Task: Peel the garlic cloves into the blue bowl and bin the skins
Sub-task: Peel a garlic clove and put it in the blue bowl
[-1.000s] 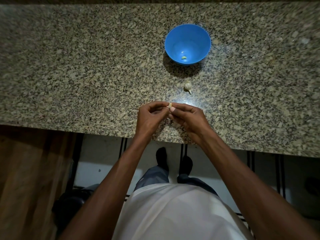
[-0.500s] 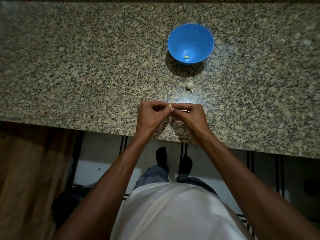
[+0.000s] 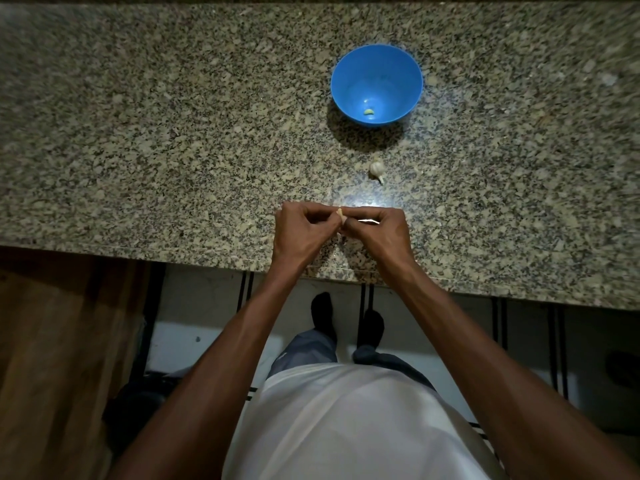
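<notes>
A small pale garlic clove point(image 3: 340, 215) is pinched between the fingertips of my left hand point(image 3: 300, 233) and my right hand point(image 3: 379, 233), just above the near part of the granite counter point(image 3: 173, 150). Most of the clove is hidden by my fingers. Farther back stands the blue bowl point(image 3: 349, 81) with one peeled clove point(image 3: 369, 112) at its bottom. Between the bowl and my hands a whitish piece of garlic point(image 3: 377, 169) with skin on lies on the counter.
The counter's front edge point(image 3: 138, 255) runs just under my wrists. Below it are a tiled floor with dark stripes, my feet, and a dark round object point(image 3: 138, 410) at the lower left beside a wooden panel point(image 3: 52, 358).
My hands stay together on the clove, with only small finger shifts. The view has shifted slightly.
</notes>
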The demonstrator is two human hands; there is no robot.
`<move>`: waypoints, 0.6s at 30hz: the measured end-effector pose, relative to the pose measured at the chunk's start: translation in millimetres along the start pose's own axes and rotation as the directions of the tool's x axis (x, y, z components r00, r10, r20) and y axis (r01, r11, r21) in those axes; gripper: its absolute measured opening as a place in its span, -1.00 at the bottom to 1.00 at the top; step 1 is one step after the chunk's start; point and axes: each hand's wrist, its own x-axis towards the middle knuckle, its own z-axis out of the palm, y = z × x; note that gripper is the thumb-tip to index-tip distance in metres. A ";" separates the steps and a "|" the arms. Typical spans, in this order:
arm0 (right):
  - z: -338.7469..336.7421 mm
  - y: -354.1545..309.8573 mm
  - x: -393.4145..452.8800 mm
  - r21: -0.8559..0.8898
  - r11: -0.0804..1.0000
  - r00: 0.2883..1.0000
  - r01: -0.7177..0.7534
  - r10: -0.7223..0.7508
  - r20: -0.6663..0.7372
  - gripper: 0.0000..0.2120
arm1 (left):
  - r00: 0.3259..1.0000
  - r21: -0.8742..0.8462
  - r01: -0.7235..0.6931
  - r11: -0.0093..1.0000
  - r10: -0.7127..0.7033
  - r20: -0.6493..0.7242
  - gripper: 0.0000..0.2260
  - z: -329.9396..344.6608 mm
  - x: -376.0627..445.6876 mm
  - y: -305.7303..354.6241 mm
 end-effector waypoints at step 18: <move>4.4 -4.3 -3.7 -0.076 0.997 0.998 0.033 -0.037 -0.056 -0.80 | 0.997 -0.031 0.075 0.997 -0.076 -0.022 -0.83 2.5 -0.7 3.9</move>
